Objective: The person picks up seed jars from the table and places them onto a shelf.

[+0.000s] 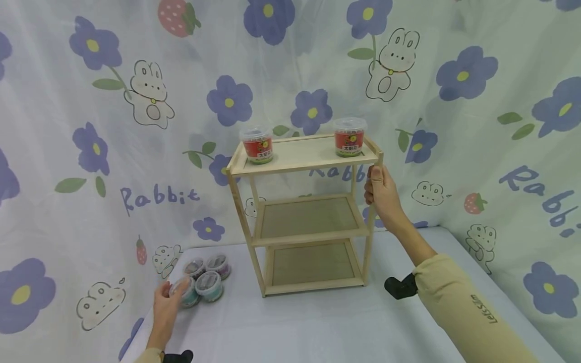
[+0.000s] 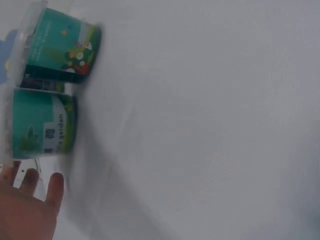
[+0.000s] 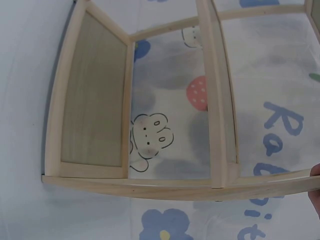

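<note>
A three-tier wooden shelf (image 1: pixel 312 237) stands on the white-covered table. My right hand (image 1: pixel 383 194) grips its right front post near the top; in the right wrist view only a bit of that hand (image 3: pixel 315 192) shows at the edge. Far to the left, my left hand (image 1: pixel 165 308) is at a teal tub (image 1: pixel 188 297) with a clear lid. In the left wrist view the fingers (image 2: pixel 55 190) are spread and fairly straight beside a teal tub (image 2: pixel 37 122); the thumb is out of sight. Two red-labelled tubs, one left (image 1: pixel 258 148) and one right (image 1: pixel 349 141), stand on the top tier.
Beside the left hand's tub stand another teal tub (image 1: pixel 209 287), a purple-labelled tub (image 1: pixel 219 264) and a further lidded tub (image 1: pixel 194 267). A curtain (image 1: pixel 281 60) printed with rabbits and flowers hangs behind the table (image 1: pixel 317 327).
</note>
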A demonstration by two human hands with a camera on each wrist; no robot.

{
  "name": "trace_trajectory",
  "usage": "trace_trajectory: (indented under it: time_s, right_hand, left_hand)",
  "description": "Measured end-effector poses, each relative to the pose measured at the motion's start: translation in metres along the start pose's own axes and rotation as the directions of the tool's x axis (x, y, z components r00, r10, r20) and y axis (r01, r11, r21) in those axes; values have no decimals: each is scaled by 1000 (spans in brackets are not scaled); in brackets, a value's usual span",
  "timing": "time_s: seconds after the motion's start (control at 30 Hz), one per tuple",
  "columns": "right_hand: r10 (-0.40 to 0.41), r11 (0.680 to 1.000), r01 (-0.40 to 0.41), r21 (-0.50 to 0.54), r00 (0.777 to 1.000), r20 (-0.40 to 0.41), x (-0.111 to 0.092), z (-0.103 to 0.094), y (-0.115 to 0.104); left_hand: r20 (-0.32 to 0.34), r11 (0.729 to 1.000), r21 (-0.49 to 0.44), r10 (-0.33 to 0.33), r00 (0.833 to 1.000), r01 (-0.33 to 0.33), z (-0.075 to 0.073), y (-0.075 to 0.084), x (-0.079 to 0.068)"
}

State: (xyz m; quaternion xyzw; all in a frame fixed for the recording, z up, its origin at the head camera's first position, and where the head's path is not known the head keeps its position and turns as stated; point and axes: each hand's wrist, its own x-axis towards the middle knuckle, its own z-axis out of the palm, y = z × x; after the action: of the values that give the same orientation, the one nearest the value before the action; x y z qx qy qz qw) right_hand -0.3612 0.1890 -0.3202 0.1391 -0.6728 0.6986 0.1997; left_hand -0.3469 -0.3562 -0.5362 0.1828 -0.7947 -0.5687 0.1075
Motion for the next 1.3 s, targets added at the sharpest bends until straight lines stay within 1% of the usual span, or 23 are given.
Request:
trace_trajectory:
  time_s: [0.1, 0.2, 0.27, 0.33, 0.5, 0.73, 0.83, 1.17, 1.3]
  right_hand:
    - [-5, 1000, 5, 7, 1000, -3, 0, 0, 0]
    - [-6, 1000, 6, 12, 1000, -6, 0, 0, 1]
    - [-4, 1000, 4, 11, 1000, -7, 0, 1, 1]
    - [-1, 1000, 1, 6, 1000, -9, 0, 1, 2]
    - [5, 1000, -5, -8, 1000, -13, -2, 0, 0]
    - [8, 1000, -8, -19, 1000, -10, -3, -3, -2]
    - [6, 1000, -7, -20, 1000, -11, -3, -3, -3]
    - [6, 1000, -6, -4, 1000, -15, -2, -1, -3]
    - [1, 1000, -1, 18, 1000, -13, -1, 1, -1]
  left_hand:
    - [-3, 999, -41, -7, 1000, 7, 7, -10, 1]
    - [-35, 999, -50, -10, 999, 8, 14, -18, 3]
    - [-63, 998, -57, -7, 998, 4, 16, -21, 3]
    - [-83, 998, -67, -5, 997, -1, 17, -22, 3]
    - [-95, 996, -84, -1, 995, -7, 19, -22, 4]
    - [-96, 1000, -9, -26, 995, 26, 24, -22, 4]
    - [-98, 1000, 3, -28, 995, 28, 27, -20, 3]
    - [-127, 999, -51, -13, 992, 6, 26, -21, 0]
    - [-139, 997, -72, -17, 990, 7, 23, -25, -4]
